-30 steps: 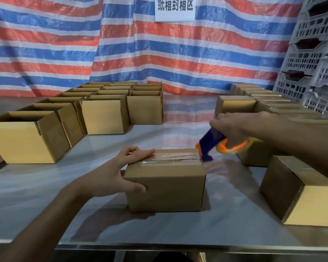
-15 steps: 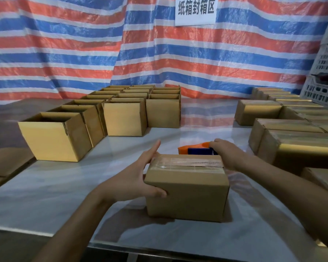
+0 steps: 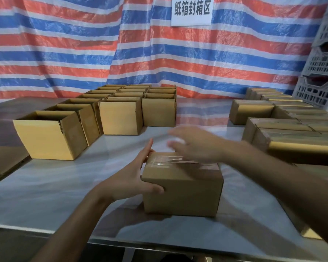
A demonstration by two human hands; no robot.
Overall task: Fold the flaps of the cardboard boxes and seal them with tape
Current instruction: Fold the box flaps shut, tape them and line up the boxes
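Observation:
A small closed cardboard box (image 3: 182,191) stands near the front of the table, a strip of clear tape (image 3: 167,160) along its top seam. My left hand (image 3: 129,178) grips its left front corner: the thumb lies on the front face and the fingers run straight up the left side. Just above the box's top far edge is my right hand (image 3: 197,146), blurred, with fingers spread and holding nothing. No tape dispenser is in view.
Several open-topped boxes (image 3: 49,138) stand in rows at the left and back of the glossy table (image 3: 55,195). Sealed boxes (image 3: 292,137) fill the right side. Grey plastic crates (image 3: 322,72) are stacked at far right. Flat cardboard (image 3: 2,161) lies at the left edge.
My right hand let go of the tape dispenser behind the box and swung left over the box top, now empty. My left hand kept its hold on the box's left side.

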